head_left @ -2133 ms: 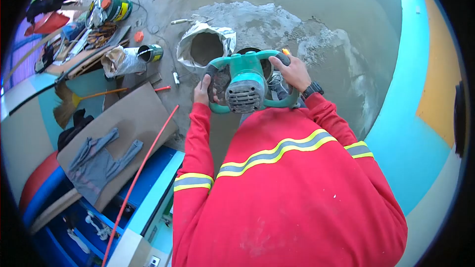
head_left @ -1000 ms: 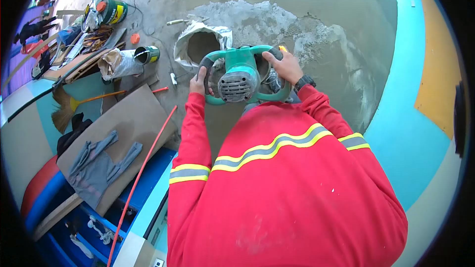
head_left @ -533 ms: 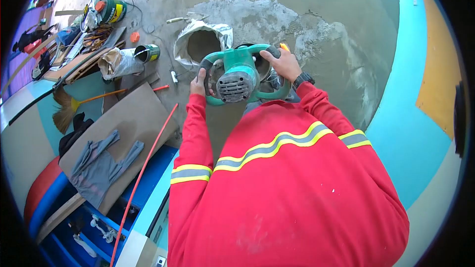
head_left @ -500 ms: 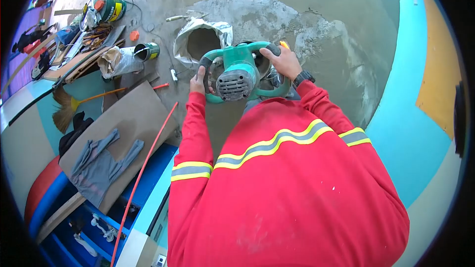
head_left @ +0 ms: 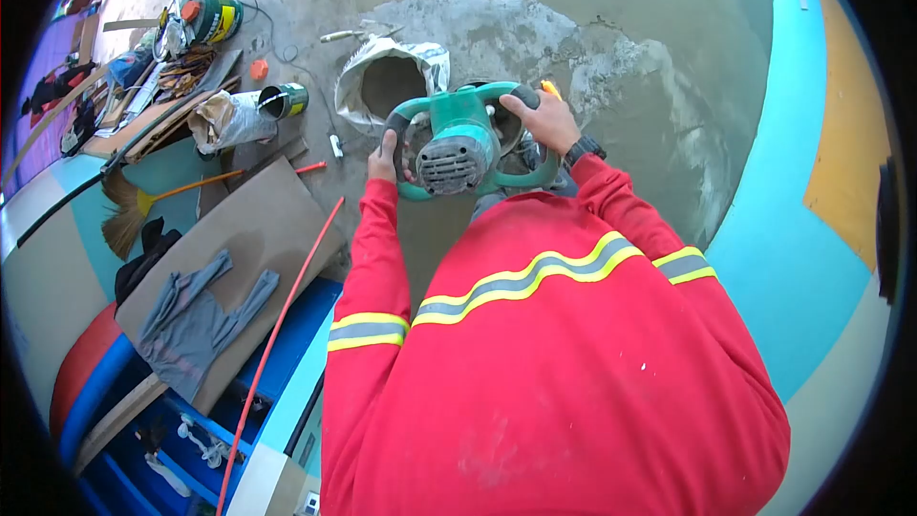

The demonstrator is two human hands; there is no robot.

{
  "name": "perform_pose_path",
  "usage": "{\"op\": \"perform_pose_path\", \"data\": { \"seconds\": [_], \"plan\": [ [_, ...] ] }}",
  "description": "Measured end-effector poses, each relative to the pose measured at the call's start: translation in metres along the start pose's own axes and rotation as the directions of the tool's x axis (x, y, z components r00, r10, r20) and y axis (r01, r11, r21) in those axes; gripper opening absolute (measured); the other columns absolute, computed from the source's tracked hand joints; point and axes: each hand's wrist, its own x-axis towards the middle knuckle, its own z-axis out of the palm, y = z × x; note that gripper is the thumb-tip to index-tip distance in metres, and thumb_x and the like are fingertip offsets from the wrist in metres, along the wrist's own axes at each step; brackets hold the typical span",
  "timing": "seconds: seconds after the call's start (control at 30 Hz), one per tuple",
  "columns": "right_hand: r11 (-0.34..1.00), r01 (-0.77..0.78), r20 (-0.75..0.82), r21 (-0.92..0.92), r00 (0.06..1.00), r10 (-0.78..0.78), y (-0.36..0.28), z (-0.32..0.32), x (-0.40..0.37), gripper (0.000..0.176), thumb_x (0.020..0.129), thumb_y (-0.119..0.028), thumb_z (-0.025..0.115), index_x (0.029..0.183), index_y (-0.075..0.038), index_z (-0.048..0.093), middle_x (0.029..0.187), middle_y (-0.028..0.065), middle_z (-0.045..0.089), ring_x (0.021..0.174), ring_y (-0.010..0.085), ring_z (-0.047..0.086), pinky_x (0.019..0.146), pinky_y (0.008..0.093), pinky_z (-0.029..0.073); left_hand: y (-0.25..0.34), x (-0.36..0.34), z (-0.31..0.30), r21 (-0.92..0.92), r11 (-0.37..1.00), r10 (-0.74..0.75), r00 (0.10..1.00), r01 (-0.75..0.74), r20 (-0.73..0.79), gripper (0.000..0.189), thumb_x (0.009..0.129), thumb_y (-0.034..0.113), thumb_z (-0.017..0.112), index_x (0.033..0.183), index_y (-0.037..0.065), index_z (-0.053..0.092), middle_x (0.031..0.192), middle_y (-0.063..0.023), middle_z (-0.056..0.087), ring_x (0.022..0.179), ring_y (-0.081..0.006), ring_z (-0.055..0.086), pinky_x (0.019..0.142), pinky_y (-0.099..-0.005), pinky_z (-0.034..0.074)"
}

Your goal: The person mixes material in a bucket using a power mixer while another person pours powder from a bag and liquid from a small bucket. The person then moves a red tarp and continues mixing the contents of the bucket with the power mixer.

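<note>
While hardly anything has shifted over the last half-second, the left hand [head_left: 382, 166] and right hand [head_left: 549, 124] are still wrapped round opposite grips of the green power tool [head_left: 462, 139], held out in front of the red top [head_left: 573, 354]. That unchanged grip suggests to me it's under steady control, near the open white bag [head_left: 435, 65], though what lies beneath the tool is mostly hidden.
</note>
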Motion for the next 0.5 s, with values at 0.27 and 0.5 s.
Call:
{"op": "perform_pose_path", "data": {
  "seconds": [0.27, 0.5],
  "plan": [
    [0.968, -0.227, 0.099, -0.106, 0.966, 0.238, 0.014, 0.007, 0.007, 0.085, 0.072, -0.078, 0.059, 0.083, 0.006, 0.070, 0.077, 0.0214, 0.069, 0.077, 0.0339, 0.069, 0.070, 0.0413, 0.053, 0.004, 0.002, -0.001, -0.011, 0.999, -0.034, 0.999, 0.034, 0.022, 0.067, 0.085, 0.065, 0.057, 0.096, -0.001, 0.061, 0.056, -0.0055, 0.051, 0.039, -0.0179, 0.052, 0.037, -0.0345, 0.047],
    [0.987, 0.017, 0.020, -0.161, 1.000, -0.014, 0.015, 0.003, 0.014, 0.086, 0.071, -0.082, 0.054, 0.063, 0.003, 0.067, 0.050, 0.0111, 0.059, 0.054, 0.0257, 0.065, 0.058, 0.0378, 0.052, 0.010, 0.011, 0.010, -0.058, 0.997, -0.039, 0.999, 0.040, 0.024, 0.067, 0.085, 0.066, 0.057, 0.095, 0.000, 0.062, 0.056, -0.0048, 0.052, 0.040, -0.0168, 0.052, 0.037, -0.0335, 0.047]
  ]
}}
